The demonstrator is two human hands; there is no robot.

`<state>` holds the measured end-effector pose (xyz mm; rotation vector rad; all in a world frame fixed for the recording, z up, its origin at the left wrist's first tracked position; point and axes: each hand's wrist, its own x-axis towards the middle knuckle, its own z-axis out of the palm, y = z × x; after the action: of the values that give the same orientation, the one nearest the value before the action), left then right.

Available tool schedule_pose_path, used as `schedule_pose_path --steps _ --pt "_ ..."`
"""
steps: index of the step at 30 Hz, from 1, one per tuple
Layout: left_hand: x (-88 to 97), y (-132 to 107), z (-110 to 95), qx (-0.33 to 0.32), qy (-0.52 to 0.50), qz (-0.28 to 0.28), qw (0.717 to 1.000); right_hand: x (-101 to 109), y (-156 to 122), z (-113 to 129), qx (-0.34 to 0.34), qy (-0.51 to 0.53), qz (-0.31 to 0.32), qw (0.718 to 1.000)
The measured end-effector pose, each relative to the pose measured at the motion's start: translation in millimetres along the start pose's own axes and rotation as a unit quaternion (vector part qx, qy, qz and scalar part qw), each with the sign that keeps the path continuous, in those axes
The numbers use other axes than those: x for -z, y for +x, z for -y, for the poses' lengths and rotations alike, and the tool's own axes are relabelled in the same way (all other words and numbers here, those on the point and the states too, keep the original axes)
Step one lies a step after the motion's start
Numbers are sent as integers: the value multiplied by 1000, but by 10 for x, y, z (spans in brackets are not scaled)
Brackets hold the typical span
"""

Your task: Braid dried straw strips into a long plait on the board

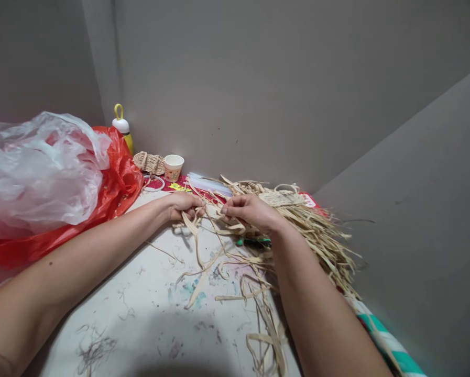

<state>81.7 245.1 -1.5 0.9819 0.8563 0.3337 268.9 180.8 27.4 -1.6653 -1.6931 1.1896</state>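
Note:
My left hand (183, 206) and my right hand (249, 210) are both closed on pale straw strips (211, 217) stretched between them, above a stained white table (140, 309). Loose strips trail down from the hands across the table. A large heap of the same dry straw (321, 235) lies just right of my right hand, against the wall. A flat woven piece (280, 198) rests on top of the heap, beyond my right hand.
A clear plastic bag (38, 173) over a red plastic bag (117, 183) fills the left side. In the far corner stand a yellow-capped bottle (122, 127), a small woven basket (150, 163) and a paper cup (173, 167). Grey walls close the back and right.

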Motion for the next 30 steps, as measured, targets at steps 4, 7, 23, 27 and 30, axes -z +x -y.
schedule_pose_path --steps 4,7,23,27,30 --pt "0 -8 7 7 2 0 1000 94 21 85 27 -3 -105 994" --pt "6 5 32 12 4 -1 1000 182 88 226 21 -13 -184 983" --pt "32 -2 76 -3 3 0 1000 -324 -732 178 45 -144 89 984" --pt "42 6 77 -3 5 4 1000 -520 -763 73 103 -260 18 960" --pt "53 17 84 -3 4 4 1000 -526 -930 127 115 -253 -55 959"
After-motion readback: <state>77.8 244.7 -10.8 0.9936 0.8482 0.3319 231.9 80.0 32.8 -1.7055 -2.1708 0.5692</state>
